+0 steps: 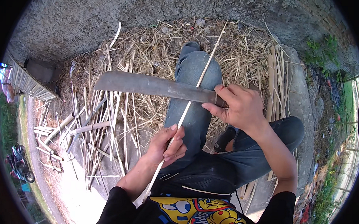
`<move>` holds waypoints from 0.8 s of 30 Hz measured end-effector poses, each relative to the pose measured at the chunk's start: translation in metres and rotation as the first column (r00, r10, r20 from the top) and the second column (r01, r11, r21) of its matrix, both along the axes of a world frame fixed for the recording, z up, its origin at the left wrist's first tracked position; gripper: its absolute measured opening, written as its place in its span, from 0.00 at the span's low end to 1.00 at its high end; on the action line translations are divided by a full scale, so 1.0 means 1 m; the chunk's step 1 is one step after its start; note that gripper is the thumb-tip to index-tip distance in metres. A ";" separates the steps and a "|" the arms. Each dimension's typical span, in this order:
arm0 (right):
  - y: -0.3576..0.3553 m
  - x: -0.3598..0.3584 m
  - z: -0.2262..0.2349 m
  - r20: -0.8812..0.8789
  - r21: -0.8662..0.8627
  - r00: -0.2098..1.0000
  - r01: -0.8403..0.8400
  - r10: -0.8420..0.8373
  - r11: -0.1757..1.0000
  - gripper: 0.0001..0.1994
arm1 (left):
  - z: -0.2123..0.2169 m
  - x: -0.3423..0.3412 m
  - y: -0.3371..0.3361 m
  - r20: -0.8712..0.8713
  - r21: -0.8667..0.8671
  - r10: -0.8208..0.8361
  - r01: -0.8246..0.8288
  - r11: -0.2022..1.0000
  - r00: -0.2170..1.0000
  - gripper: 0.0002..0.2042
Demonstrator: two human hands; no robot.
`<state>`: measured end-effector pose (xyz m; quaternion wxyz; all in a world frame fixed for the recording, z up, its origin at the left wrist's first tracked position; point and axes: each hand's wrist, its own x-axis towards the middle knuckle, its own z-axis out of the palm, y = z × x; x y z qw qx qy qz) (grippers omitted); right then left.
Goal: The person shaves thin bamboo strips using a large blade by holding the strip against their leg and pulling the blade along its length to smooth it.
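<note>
A long, thin, pale strip of split bamboo (pixel 207 65) runs slantwise from my lap out past my knee. My left hand (pixel 168 145) is closed round its nearer part, fingers wrapped over it. Across the strip lies a machete (pixel 149 84), its broad grey blade pointing left above my jeans-covered leg (pixel 189 116). My right hand (pixel 243 104) grips the machete where blade meets handle, thumb and forefinger at the base of the blade. Most of the handle is hidden by that hand. The blade crosses the strip just beyond my left hand.
Cut bamboo strips (pixel 114 117) lie in a loose pile on the left, and longer slats (pixel 273 83) on the right. Shavings (pixel 240 55) cover the ground around my legs, up to a rough grey wall (pixel 151 10). A motorcycle (pixel 20 163) stands far left.
</note>
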<state>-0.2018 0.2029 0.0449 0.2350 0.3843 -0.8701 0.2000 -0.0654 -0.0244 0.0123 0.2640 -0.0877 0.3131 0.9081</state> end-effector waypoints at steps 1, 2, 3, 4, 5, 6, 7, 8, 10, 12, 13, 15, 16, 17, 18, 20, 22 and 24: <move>-0.002 0.000 -0.001 -0.074 0.030 0.997 -0.025 0.028 0.999 0.24 | -0.004 0.003 -0.001 0.002 -0.002 0.009 -0.009 1.000 1.000 0.18; 0.000 -0.003 -0.002 -0.074 0.026 0.997 -0.027 0.029 0.999 0.24 | -0.006 0.003 -0.002 -0.003 0.000 0.010 -0.010 1.000 1.000 0.19; 0.002 -0.008 -0.003 -0.058 0.026 0.998 0.039 -0.037 0.999 0.24 | -0.005 0.004 -0.004 -0.008 -0.050 0.001 -0.001 0.999 1.000 0.20; 0.004 -0.014 -0.004 -0.043 0.028 0.994 0.103 -0.102 0.994 0.24 | -0.005 0.008 -0.006 -0.009 -0.054 0.005 -0.006 0.999 1.000 0.20; 0.008 -0.025 -0.002 -0.010 -0.040 0.989 0.144 -0.144 0.989 0.24 | -0.005 0.011 -0.009 -0.009 -0.040 -0.001 0.000 0.999 1.000 0.20; 0.014 -0.039 -0.003 0.018 -0.042 0.978 0.208 -0.207 0.977 0.24 | -0.006 0.015 -0.011 -0.010 -0.023 -0.007 0.007 1.000 1.000 0.20; 0.022 -0.054 -0.003 0.045 -0.042 0.962 0.271 -0.269 0.962 0.25 | -0.009 0.019 -0.012 -0.018 -0.011 -0.002 0.002 1.000 1.000 0.20; 0.029 -0.066 -0.001 0.150 -0.051 0.933 0.338 -0.327 0.940 0.25 | -0.012 0.022 -0.014 -0.024 -0.010 -0.001 0.001 1.000 1.000 0.20; 0.041 -0.085 0.003 0.248 -0.052 0.890 0.407 -0.383 0.912 0.26 | -0.016 0.032 -0.019 -0.052 -0.072 -0.041 0.037 0.997 0.998 0.21; 0.056 -0.103 -0.004 0.341 -0.103 0.803 0.548 -0.488 0.830 0.26 | -0.024 0.043 -0.026 -0.063 -0.058 -0.051 0.048 0.997 0.997 0.21; 0.069 -0.115 -0.014 0.336 -0.101 0.799 0.557 -0.499 0.824 0.26 | -0.026 0.048 -0.028 -0.067 -0.050 -0.032 0.029 0.998 0.997 0.21; 0.089 -0.131 -0.038 0.412 -0.206 0.789 0.568 -0.456 0.797 0.27 | -0.031 0.055 -0.030 -0.068 -0.026 -0.006 0.004 1.000 0.998 0.21; 0.097 -0.133 -0.046 0.410 -0.202 0.783 0.579 -0.469 0.790 0.27 | -0.034 0.056 -0.029 -0.068 -0.021 -0.019 0.018 1.000 0.997 0.21; 0.095 -0.131 -0.048 0.545 -0.276 0.731 0.620 -0.411 0.735 0.28 | -0.036 0.058 -0.030 -0.063 -0.031 -0.005 0.003 1.000 0.998 0.21; 0.094 -0.129 -0.050 0.665 -0.338 0.669 0.666 -0.332 0.665 0.29 | -0.037 0.059 -0.031 -0.056 -0.042 0.008 -0.010 0.999 0.998 0.20; 0.096 -0.120 -0.046 0.711 -0.338 0.638 0.678 -0.295 0.652 0.28 | -0.039 0.056 -0.028 -0.058 -0.020 0.002 -0.003 1.000 0.998 0.20; 0.091 -0.110 -0.042 0.747 -0.432 0.657 0.598 -0.104 0.675 0.21 | -0.040 0.053 -0.026 -0.060 0.001 -0.002 0.002 1.000 0.998 0.20; 0.084 -0.098 -0.034 0.766 -0.428 0.638 0.595 -0.076 0.680 0.22 | -0.038 0.048 -0.023 -0.067 -0.044 -0.006 0.003 0.999 0.998 0.19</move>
